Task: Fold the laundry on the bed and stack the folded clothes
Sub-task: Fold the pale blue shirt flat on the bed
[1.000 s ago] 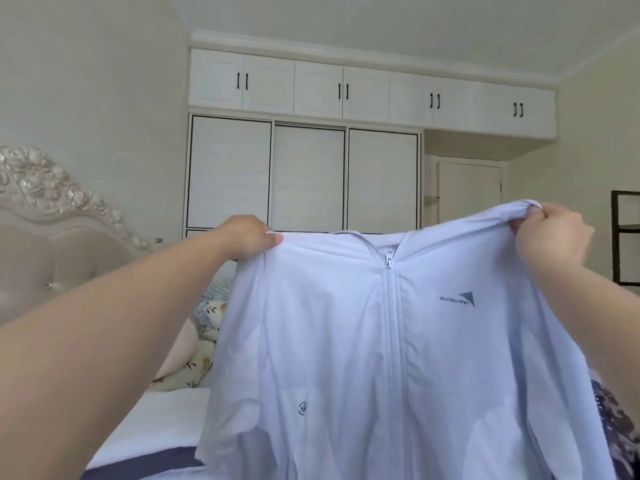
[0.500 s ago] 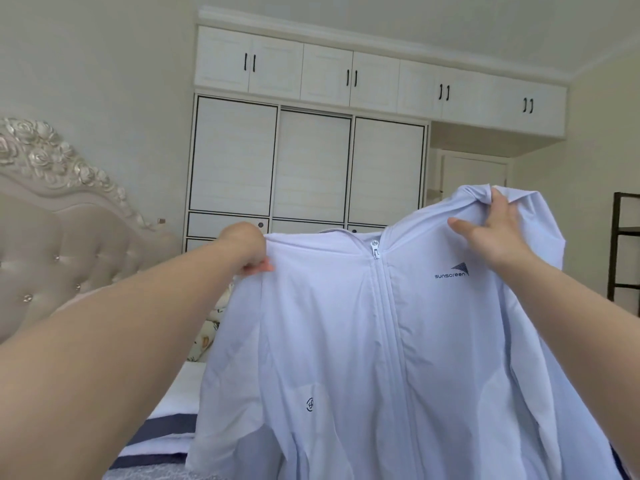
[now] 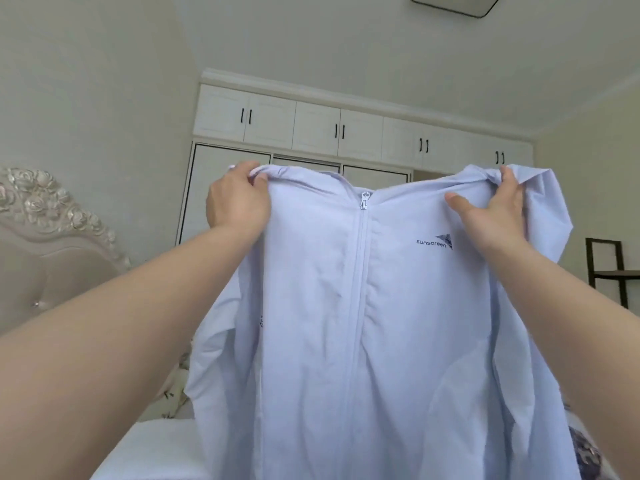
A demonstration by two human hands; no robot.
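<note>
a person's two bare arms reach forward and hold up a pale lilac zip-front jacket, spread wide and facing the camera. the left hand, at about ten o'clock, has its fingers curled over the jacket's top edge at one shoulder, gripping the cloth. the right hand, at about two o'clock, pinches the other shoulder, thumb across the front and fingers tucked behind the fabric.

compared with a second ago, the jacket has been lifted higher and the view has tilted up, so the ceiling and a ceiling light at twelve o'clock now show. the right hand, which half a second ago was re-gripping with a loose hold, has now settled on the shoulder seam. the zipper hangs at the centre, closed to the collar, and a small printed logo sits near the right hand.

this looks like the shake-out and squaring step: the jacket is held in the air above the bed, seen at seven o'clock, and is not yet folded or laid down.

containers: a white wardrobe stands behind the jacket at twelve o'clock, all visible doors shut, contents hidden. a dark shelf frame at three o'clock shows nothing on the part in view. a carved headboard is at nine o'clock.
</note>
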